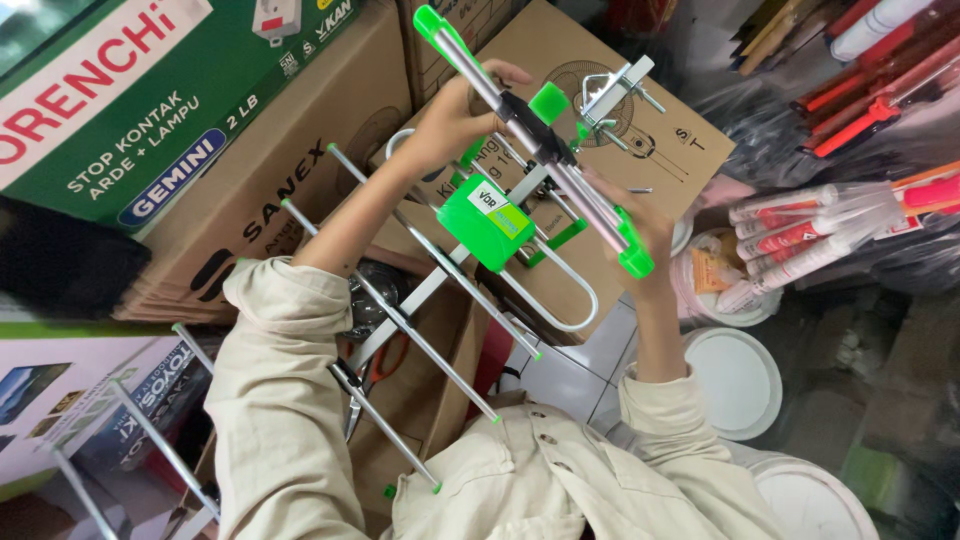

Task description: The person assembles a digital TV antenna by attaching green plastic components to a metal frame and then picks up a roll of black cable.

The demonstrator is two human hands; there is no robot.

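Both hands grip the antenna [500,215] between them: left hand [450,120] seemingly on its boom, right hand [640,225] at the green-capped end.

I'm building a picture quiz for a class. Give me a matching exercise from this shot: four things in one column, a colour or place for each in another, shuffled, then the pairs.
Things
1. junction box on the antenna
2. left hand
3. right hand
4. bucket lids

Descriptions
A. white, on the floor at the right
B. bright green, mid-boom
C. grips the boom near its upper end
D. holds the boom's lower, green-capped end

Pairs: 1-B, 2-C, 3-D, 4-A
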